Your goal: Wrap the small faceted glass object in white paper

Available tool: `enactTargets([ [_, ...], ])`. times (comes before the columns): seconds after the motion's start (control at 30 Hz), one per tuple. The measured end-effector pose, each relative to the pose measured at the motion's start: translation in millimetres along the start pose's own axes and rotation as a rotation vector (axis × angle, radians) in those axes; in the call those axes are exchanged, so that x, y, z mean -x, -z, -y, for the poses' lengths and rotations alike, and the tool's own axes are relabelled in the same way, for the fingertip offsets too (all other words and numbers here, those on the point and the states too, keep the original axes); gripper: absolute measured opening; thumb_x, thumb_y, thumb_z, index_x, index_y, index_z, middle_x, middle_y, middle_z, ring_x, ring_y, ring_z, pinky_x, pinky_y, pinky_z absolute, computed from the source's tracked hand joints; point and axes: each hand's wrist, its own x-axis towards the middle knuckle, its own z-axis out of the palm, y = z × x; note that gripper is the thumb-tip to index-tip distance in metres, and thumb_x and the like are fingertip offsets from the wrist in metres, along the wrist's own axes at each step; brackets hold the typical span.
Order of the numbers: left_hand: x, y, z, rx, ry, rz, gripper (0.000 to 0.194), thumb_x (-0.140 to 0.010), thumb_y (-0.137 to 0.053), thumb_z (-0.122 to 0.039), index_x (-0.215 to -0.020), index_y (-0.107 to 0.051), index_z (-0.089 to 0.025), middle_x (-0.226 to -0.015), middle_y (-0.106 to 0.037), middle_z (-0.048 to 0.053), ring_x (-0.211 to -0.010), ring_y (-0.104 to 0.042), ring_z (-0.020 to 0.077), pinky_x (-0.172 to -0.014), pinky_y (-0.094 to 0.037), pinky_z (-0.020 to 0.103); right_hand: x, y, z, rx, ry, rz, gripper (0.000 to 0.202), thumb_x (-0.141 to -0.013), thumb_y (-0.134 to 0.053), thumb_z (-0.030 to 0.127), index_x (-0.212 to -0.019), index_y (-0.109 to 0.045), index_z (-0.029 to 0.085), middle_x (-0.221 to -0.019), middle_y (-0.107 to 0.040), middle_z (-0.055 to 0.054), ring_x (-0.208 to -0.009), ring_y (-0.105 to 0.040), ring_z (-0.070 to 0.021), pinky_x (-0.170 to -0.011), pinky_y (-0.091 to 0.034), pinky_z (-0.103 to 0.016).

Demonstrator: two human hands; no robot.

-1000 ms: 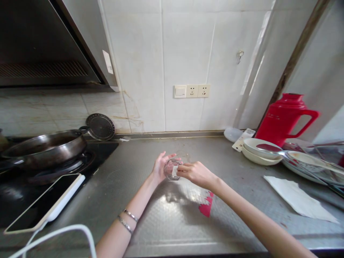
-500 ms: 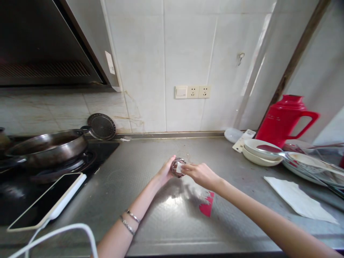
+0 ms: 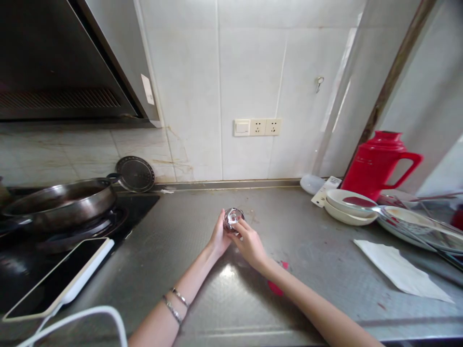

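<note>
A small round object [image 3: 231,216] with a shiny, faceted-looking surface and a pale ring in its middle is held above the metal counter [image 3: 202,299]. I cannot make out its exact kind. My left hand [image 3: 219,236] is closed around its left side, and two metal bracelets circle that wrist. From the right, my right hand [image 3: 249,243] reaches across with bent fingers gripping the object's top and near right side. These fingers cover part of it. Below my right forearm, a torn pink-red patch [image 3: 275,287] shows on the counter.
To the left, a steel pan [image 3: 97,202] sits on the black stove, with a phone [image 3: 61,279] and white cable in front. A red thermos [image 3: 374,166], stacked bowls [image 3: 349,219], a plate [image 3: 401,230] and a white paper sheet [image 3: 403,270] are at the right.
The object has shifted slightly left and now looks brighter and more silvery. My right hand has moved left and lower against it. The white piece at its fingertips no longer shows.
</note>
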Motion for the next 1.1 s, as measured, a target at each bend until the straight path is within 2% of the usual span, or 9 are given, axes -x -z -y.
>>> enactTargets([
  [0.1,0.3,0.7,-4.6,0.052,0.01,0.091,0.038,-0.089,-0.046,-0.042,-0.093,-0.067,-0.011,-0.082,-0.071,0.01,-0.074,-0.067,0.0205,-0.067,-0.05,0.029,-3.5,18.4,1.8,0.134,0.057,0.084,0.017,-0.091,-0.048,0.016,-0.104,-0.057,0.022,-0.107,-0.062,-0.006,-0.088,-0.064,-0.0171,-0.067,-0.047,-0.023],
  [0.2,-0.8,2.1,-9.6,0.039,0.088,0.118,0.047,-0.089,-0.04,-0.048,-0.097,-0.066,-0.01,-0.089,-0.071,0.014,-0.082,-0.068,0.0267,-0.069,-0.051,0.034,-2.3,40.2,2.2,0.311,0.128,0.224,0.019,-0.094,-0.043,0.018,-0.106,-0.057,0.021,-0.106,-0.063,-0.006,-0.082,-0.064,-0.0157,-0.06,-0.044,-0.021],
  [0.37,-3.1,10.8,-19.7,-0.11,0.275,0.084,0.055,-0.09,-0.034,-0.056,-0.105,-0.064,-0.012,-0.087,-0.072,0.016,-0.068,-0.068,0.0245,-0.061,-0.05,0.035,-1.9,67.5,-6.8,0.511,0.472,0.42,0.025,-0.094,-0.039,0.008,-0.108,-0.054,0.021,-0.107,-0.063,-0.005,-0.086,-0.06,-0.0159,-0.053,-0.038,-0.021],
  [0.43,-2.8,15.0,-23.7,-0.17,0.397,0.129,0.059,-0.089,-0.035,-0.059,-0.107,-0.063,-0.01,-0.079,-0.072,0.014,-0.062,-0.067,0.0239,-0.061,-0.051,0.038,-4.6,74.3,-11.6,0.551,0.597,0.455,0.02,-0.095,-0.04,0.012,-0.104,-0.055,0.02,-0.103,-0.063,-0.004,-0.086,-0.058,-0.0163,-0.052,-0.036,-0.022],
  [0.53,-1.0,18.0,-26.7,-0.252,0.587,0.243,0.062,-0.084,-0.04,-0.066,-0.101,-0.063,-0.012,-0.076,-0.071,0.013,-0.069,-0.069,0.0298,-0.062,-0.052,0.043,-10.1,82.7,-16.4,0.596,0.715,0.471,0.016,-0.097,-0.041,0.019,-0.099,-0.057,0.02,-0.097,-0.063,-0.004,-0.082,-0.056,-0.0158,-0.051,-0.035,-0.023],
  [0.6,0.3,16.9,-25.8,-0.295,0.613,0.267,0.06,-0.081,-0.045,-0.067,-0.097,-0.064,-0.013,-0.076,-0.071,0.013,-0.072,-0.069,0.0318,-0.061,-0.053,0.042,-13.3,87.3,-17.9,0.634,0.744,0.473,0.016,-0.097,-0.042,0.021,-0.096,-0.058,0.019,-0.095,-0.062,-0.004,-0.08,-0.055,-0.0157,-0.051,-0.035,-0.024],
  [0.73,1.0,10.7,-20.3,-0.265,0.471,0.218,0.048,-0.086,-0.048,-0.056,-0.102,-0.064,-0.014,-0.078,-0.072,0.01,-0.066,-0.068,0.0249,-0.06,-0.052,0.036,-14.2,90.0,-19.2,0.676,0.682,0.465,0.016,-0.096,-0.043,0.017,-0.096,-0.058,0.018,-0.099,-0.063,-0.006,-0.079,-0.058,-0.0159,-0.052,-0.037,-0.024],
  [0.9,-2.4,6.5,-15.6,-0.146,0.306,0.116,0.038,-0.09,-0.046,-0.046,-0.097,-0.067,-0.014,-0.075,-0.071,0.007,-0.059,-0.064,0.0183,-0.06,-0.051,0.031,-1.4,70.4,-12.8,0.537,0.373,0.433,0.029,-0.089,-0.043,0.007,-0.11,-0.057,0.02,-0.111,-0.062,-0.008,-0.08,-0.064,-0.0167,-0.057,-0.043,-0.023],
  [1.1,-1.9,2.4,-7.7,-0.047,0.107,0.031,0.042,-0.089,-0.047,-0.048,-0.087,-0.069,-0.012,-0.072,-0.07,0.009,-0.061,-0.065,0.0179,-0.057,-0.047,0.026,12.2,24.4,11.2,0.162,0.021,0.158,0.037,-0.082,-0.044,0.004,-0.113,-0.056,0.021,-0.112,-0.061,-0.006,-0.079,-0.065,-0.0149,-0.068,-0.047,-0.023],
])
